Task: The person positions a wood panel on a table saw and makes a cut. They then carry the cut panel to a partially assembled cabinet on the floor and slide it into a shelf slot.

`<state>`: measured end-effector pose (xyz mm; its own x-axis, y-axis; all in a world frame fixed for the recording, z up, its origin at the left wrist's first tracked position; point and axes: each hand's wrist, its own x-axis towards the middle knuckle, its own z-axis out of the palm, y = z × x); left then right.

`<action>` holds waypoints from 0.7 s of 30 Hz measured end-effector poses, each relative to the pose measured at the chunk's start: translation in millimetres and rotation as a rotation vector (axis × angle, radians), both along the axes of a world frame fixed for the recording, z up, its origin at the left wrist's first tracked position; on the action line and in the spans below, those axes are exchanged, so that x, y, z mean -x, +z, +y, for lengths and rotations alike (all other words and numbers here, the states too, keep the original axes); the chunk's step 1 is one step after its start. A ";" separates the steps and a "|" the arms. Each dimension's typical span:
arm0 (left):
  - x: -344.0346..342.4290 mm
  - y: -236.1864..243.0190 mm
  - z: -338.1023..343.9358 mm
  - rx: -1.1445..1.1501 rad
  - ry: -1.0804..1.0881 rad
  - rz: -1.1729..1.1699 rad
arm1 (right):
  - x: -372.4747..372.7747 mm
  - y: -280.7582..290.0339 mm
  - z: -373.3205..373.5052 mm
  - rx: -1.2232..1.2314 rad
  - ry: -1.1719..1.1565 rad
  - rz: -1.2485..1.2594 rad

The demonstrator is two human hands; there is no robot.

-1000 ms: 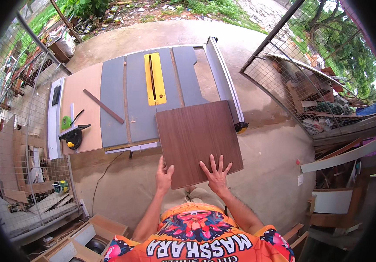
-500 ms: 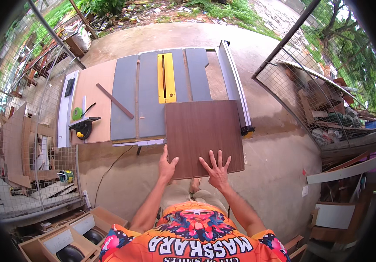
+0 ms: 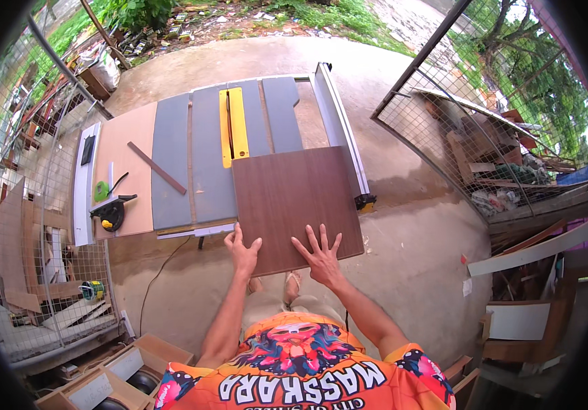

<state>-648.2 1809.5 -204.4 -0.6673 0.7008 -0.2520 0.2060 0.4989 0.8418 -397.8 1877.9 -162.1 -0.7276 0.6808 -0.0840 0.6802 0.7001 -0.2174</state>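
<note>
A dark brown wood-grain board (image 3: 297, 205) lies flat over the near right part of a table saw (image 3: 212, 195), overhanging its front edge. Its far left corner meets the near end of the yellow throat plate (image 3: 235, 130), where the blade slot runs. My left hand (image 3: 243, 254) is at the board's left edge near the front corner, fingers stretched out and thumb against the board. Spread fingers of my right hand (image 3: 321, 256) rest flat on the board's near part. To the board's right stands the long rip fence (image 3: 340, 130).
A thin brown strip (image 3: 157, 168), a black miter gauge (image 3: 112, 213) and a green tape measure (image 3: 101, 191) lie on the saw's left side. Wire mesh gates (image 3: 475, 109) flank the concrete floor. Wooden boxes (image 3: 127, 365) stand at lower left, and scrap boards (image 3: 533, 256) at right.
The whole view has shifted, so the saw, board and hands appear farther left. The board stays by the yellow plate's near end. My left hand's fingers have spread slightly.
</note>
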 end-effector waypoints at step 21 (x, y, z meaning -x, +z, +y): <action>10.5 11.7 35.8 0.087 0.016 0.210 | 16.0 0.1 29.0 -0.018 -0.031 -0.053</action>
<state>-658.7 1845.3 -192.6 -0.7223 0.6714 -0.1655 0.3635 0.5722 0.7352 -413.8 1906.9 -162.0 -0.7008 0.7049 -0.1092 0.7120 0.6818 -0.1681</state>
